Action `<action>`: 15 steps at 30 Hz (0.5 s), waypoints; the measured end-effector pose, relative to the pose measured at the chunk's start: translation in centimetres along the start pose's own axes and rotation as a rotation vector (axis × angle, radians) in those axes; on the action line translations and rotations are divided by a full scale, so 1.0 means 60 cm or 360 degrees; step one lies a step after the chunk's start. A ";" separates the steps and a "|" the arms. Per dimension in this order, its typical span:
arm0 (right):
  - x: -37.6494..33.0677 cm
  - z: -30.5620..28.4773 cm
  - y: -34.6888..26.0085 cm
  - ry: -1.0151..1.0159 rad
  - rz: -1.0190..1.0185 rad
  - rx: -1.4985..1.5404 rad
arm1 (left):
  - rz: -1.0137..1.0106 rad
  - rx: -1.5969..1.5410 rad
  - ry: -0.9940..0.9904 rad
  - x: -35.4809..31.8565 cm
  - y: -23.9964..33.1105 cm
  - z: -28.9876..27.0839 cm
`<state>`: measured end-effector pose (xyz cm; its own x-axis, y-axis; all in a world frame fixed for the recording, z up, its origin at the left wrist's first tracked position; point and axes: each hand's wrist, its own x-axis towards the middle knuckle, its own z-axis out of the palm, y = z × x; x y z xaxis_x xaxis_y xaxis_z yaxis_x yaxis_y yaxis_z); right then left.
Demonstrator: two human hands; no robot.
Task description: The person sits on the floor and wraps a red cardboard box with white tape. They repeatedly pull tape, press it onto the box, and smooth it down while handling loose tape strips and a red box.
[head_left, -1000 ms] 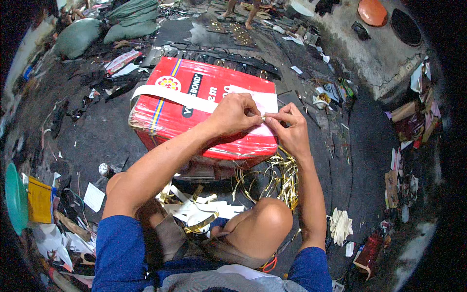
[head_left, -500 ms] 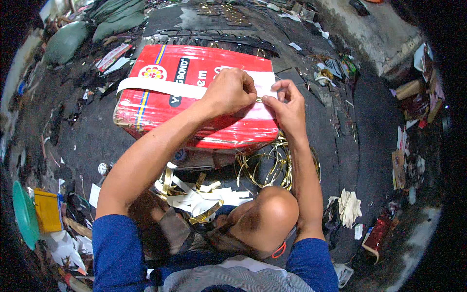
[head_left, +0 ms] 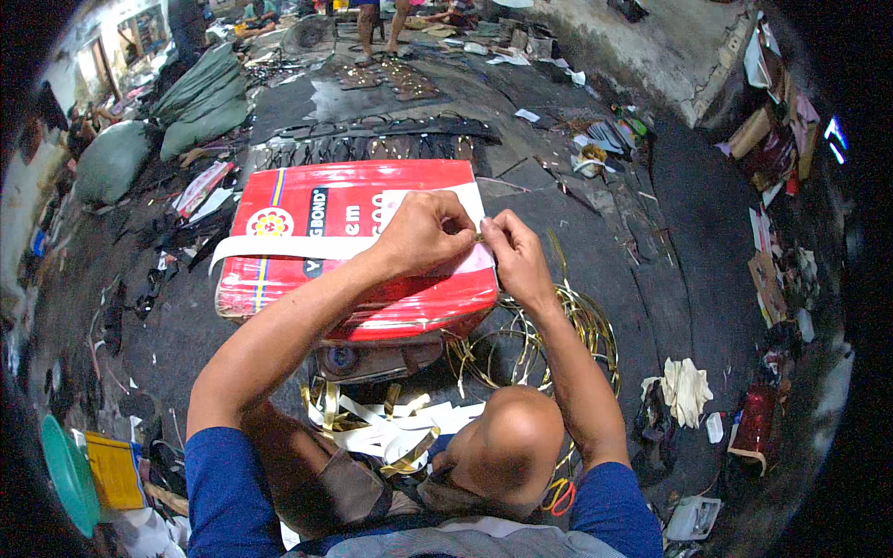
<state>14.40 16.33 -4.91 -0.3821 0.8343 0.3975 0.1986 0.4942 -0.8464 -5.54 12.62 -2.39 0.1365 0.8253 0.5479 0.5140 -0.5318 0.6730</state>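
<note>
"White strip (head_left: 293,247): where did we have it?"

"It lay across the top of the red box (head_left: 339,186), its left end curling past the edge and its right side running under our left hand (head_left: 419,237)."

"How was our grip?"

"Our left thumb and finger were pinched on a small gold piece (head_left: 479,238); our right hand (head_left: 523,265) was close against them, but we could not tell whether it gripped anything."

"How did the strip seem likely to handle?"

"Light, thin and bendy, we judged, and easy to crease. We favoured a soft pinch on its long edges, just beside our left hand."
</note>
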 end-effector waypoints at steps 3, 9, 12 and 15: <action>0.001 -0.001 0.021 -0.0054 0.0103 0.0249 | 0.0017 -0.0078 0.0033 -0.005 0.002 0.009; -0.038 0.010 0.033 -0.0088 0.0961 0.1824 | 0.0076 -0.0188 0.0054 -0.002 0.007 0.027; -0.046 0.017 0.036 -0.0036 0.1007 0.1878 | 0.0047 -0.0105 0.0038 0.005 0.010 0.024; -0.031 0.004 0.001 -0.0044 0.0986 0.1644 | 0.0013 -0.0265 0.0028 -0.009 0.000 0.017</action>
<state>14.93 14.74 -5.77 -0.4990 0.8490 -0.1736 -0.4566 -0.4279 -0.7800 -4.75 12.39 -3.18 0.1243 0.8183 0.5613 0.3652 -0.5637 0.7409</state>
